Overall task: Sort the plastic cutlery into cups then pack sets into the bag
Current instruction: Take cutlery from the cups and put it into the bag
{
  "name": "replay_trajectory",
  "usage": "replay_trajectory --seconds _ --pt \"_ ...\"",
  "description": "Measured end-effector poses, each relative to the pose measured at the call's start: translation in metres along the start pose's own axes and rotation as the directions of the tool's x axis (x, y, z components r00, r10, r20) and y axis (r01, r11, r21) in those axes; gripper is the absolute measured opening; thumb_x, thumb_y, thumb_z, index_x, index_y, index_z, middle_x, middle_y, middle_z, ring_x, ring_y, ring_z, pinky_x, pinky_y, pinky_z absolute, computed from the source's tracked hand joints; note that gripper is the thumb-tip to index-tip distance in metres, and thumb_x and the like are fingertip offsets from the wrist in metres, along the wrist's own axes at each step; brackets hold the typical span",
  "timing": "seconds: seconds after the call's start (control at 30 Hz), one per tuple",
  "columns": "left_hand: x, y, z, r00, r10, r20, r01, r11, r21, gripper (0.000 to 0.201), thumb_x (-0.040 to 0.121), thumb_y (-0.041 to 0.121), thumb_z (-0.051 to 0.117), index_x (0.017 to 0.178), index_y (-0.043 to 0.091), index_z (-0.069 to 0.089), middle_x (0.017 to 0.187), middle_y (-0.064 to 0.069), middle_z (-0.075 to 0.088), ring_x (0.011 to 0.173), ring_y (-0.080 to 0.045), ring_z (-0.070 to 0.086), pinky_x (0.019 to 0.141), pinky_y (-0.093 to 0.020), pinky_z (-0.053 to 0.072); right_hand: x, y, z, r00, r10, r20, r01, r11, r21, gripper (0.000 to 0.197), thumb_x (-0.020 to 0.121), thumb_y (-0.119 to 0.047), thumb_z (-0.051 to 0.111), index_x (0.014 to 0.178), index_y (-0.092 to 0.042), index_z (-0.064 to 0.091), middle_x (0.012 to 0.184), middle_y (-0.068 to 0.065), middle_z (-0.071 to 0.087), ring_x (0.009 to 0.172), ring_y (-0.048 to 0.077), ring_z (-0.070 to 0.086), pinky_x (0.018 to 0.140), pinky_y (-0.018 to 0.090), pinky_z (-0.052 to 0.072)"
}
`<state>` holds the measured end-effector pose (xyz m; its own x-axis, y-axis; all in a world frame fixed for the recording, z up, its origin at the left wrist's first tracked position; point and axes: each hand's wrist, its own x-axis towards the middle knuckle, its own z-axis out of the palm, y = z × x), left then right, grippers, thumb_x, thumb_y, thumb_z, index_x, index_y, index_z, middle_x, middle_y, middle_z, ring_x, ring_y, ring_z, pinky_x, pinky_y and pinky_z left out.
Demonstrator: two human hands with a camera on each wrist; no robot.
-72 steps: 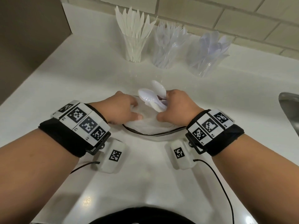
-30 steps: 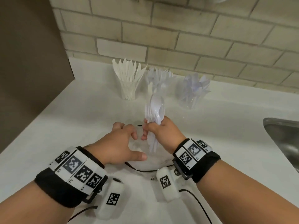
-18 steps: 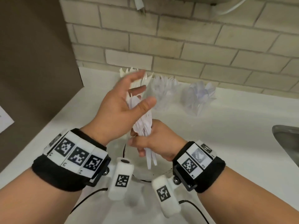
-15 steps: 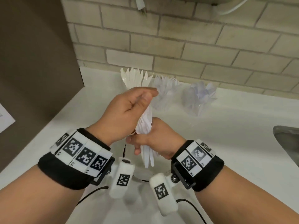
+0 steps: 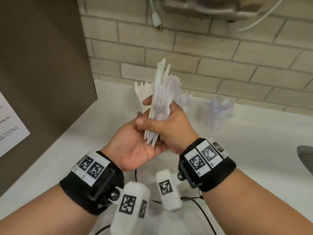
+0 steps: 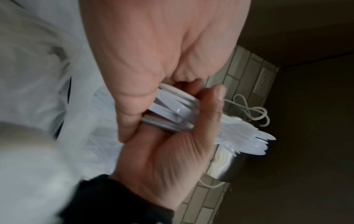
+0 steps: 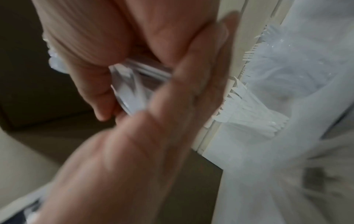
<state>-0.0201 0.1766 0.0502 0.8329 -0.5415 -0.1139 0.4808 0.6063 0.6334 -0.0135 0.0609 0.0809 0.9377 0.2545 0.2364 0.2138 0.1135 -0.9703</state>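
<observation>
In the head view my right hand [image 5: 162, 122] grips a bundle of white plastic cutlery [image 5: 162, 92] around its middle. The bundle stands upright above the counter, knife tips on top. My left hand [image 5: 138, 143] lies palm up under the handle ends. In the left wrist view its thumb presses along the handle ends [image 6: 172, 112], while its fingers are hidden behind the right hand. Against the wall stand three clear cups: knives [image 5: 143, 92], forks [image 5: 186, 99] and spoons [image 5: 218, 111]. Below the hands lies the clear bag [image 6: 76, 106], mostly hidden.
The white counter [image 5: 94, 136] runs to a brick wall [image 5: 220, 61]. A dark panel [image 5: 42, 73] with a paper sheet [image 5: 10, 126] closes the left side. A metal sink edge [image 5: 304, 156] shows at far right. A plug [image 5: 156, 17] hangs from above.
My right hand lifted the bundle off the bag and turned it upright. My left hand first closed over its top, then dropped beneath the handle ends, palm up.
</observation>
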Motion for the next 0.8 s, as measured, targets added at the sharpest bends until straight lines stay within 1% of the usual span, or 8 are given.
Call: replay_trajectory --seconds 0.13,0.27,0.37,0.5,0.57,0.63,0.7,0.8 --pt "0.000 0.000 -0.011 0.997 -0.074 -0.022 0.072 0.994 -0.077 0.061 0.100 0.053 0.020 0.130 0.015 0.057 0.132 -0.012 0.059 0.120 -0.029 0.055 0.107 -0.049 0.039 -0.003 0.006 0.000 0.998 0.050 -0.041 -0.048 0.997 0.065 0.020 0.082 0.000 0.070 0.091 -0.015 0.059 0.065 0.002 0.064 0.063 0.023 0.065 0.063 0.036 0.057" --pt "-0.001 0.000 -0.011 0.999 -0.034 0.009 0.034 0.999 -0.036 0.049 0.099 0.046 0.026 0.137 0.025 0.050 0.136 -0.006 0.057 0.123 -0.026 0.055 0.108 -0.049 0.037 -0.006 0.011 0.004 0.996 0.079 -0.047 -0.076 0.994 0.077 0.021 0.080 0.003 0.070 0.090 -0.012 0.058 0.064 0.004 0.064 0.064 0.021 0.064 0.068 0.037 0.056" --pt "-0.002 -0.001 -0.011 0.999 -0.004 0.037 -0.002 0.989 0.145 0.054 0.093 0.061 0.029 0.139 0.038 0.045 0.136 0.004 0.051 0.125 -0.020 0.047 0.109 -0.045 0.034 -0.007 0.015 0.001 0.995 0.104 -0.010 -0.102 0.990 0.099 0.013 0.080 -0.005 0.067 0.073 -0.011 0.057 0.057 0.009 0.057 0.055 0.022 0.057 0.059 0.034 0.050" --pt "-0.009 0.008 -0.009 0.992 0.050 0.115 -0.100 0.869 0.485 0.076 0.061 0.064 0.075 0.126 0.027 0.060 0.125 -0.010 0.056 0.089 -0.021 0.053 0.077 -0.029 0.050 -0.014 0.014 -0.003 0.963 0.162 0.214 -0.202 0.962 0.182 0.008 0.073 0.003 0.055 0.069 -0.003 0.054 0.052 0.010 0.048 0.046 0.020 0.046 0.050 0.028 0.042" --pt "-0.012 0.013 -0.002 0.987 -0.008 0.161 -0.098 0.762 0.641 0.070 0.052 0.054 0.086 0.112 0.023 0.068 0.129 -0.012 0.060 0.099 -0.045 0.061 0.081 -0.052 0.051 -0.021 0.016 -0.002 0.927 0.196 0.321 -0.248 0.960 0.130 0.020 0.071 0.005 0.055 0.058 -0.011 0.056 0.051 0.008 0.044 0.044 0.017 0.046 0.049 0.026 0.043" --pt "-0.015 0.018 0.005 0.983 -0.048 0.178 -0.092 0.707 0.701 0.067 0.055 0.043 0.087 0.113 0.017 0.066 0.123 -0.012 0.064 0.098 -0.059 0.057 0.071 -0.054 0.055 -0.026 0.016 0.000 0.882 0.236 0.409 -0.298 0.950 0.093 0.032 0.069 0.007 0.054 0.051 -0.019 0.059 0.047 0.007 0.043 0.041 0.014 0.048 0.048 0.025 0.044" --pt "-0.015 0.020 0.010 0.984 -0.020 0.174 -0.114 0.681 0.724 0.050 0.062 0.030 0.082 0.108 0.014 0.069 0.118 -0.010 0.066 0.080 -0.044 0.067 0.055 -0.035 0.057 -0.027 0.016 -0.002 0.847 0.285 0.448 -0.353 0.932 0.076 0.028 0.067 0.008 0.054 0.053 -0.015 0.060 0.045 0.006 0.044 0.038 0.012 0.049 0.047 0.025 0.045" --pt "-0.018 0.016 0.014 0.986 0.038 0.160 -0.149 0.622 0.769 0.011 0.077 0.027 0.071 0.086 0.024 0.076 0.112 -0.004 0.071 0.090 -0.025 0.071 0.061 -0.029 0.055 -0.032 0.021 -0.001 0.814 0.350 0.464 -0.439 0.893 0.096 0.009 0.065 0.009 0.057 0.064 0.002 0.051 0.047 0.007 0.046 0.038 0.013 0.051 0.048 0.026 0.049"
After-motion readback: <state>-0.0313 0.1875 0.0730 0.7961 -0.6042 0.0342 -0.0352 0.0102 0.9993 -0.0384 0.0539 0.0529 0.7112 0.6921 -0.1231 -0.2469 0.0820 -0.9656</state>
